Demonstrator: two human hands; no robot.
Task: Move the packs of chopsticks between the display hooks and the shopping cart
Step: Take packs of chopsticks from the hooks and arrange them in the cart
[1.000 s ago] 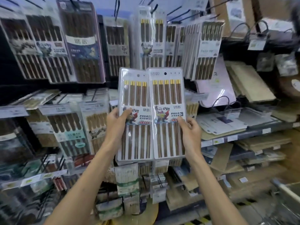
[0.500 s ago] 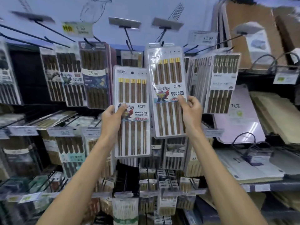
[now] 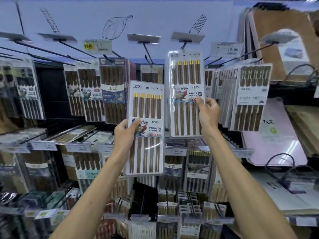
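Note:
I hold two clear packs of brown, gold-tipped chopsticks upright in front of the display wall. My left hand (image 3: pixel 125 133) grips the lower pack (image 3: pixel 146 107) by its left edge, thumb on the front label. My right hand (image 3: pixel 208 112) grips the higher pack (image 3: pixel 185 78) by its right edge. The top of that pack sits just below a black display hook (image 3: pixel 185 43); I cannot tell whether the hook is through its hole. A second black hook (image 3: pixel 148 52) juts out above the lower pack. The shopping cart is out of view.
Rows of other chopstick packs (image 3: pixel 113 88) hang on hooks to the left, right (image 3: pixel 250 95) and below. Price tags (image 3: pixel 97 46) stick out on the hook ends. Cutting boards (image 3: pixel 276 135) fill the shelves on the right.
Both hands have risen with their packs. The right-hand pack has gone up higher, level with the upper hook, so the two packs no longer sit side by side.

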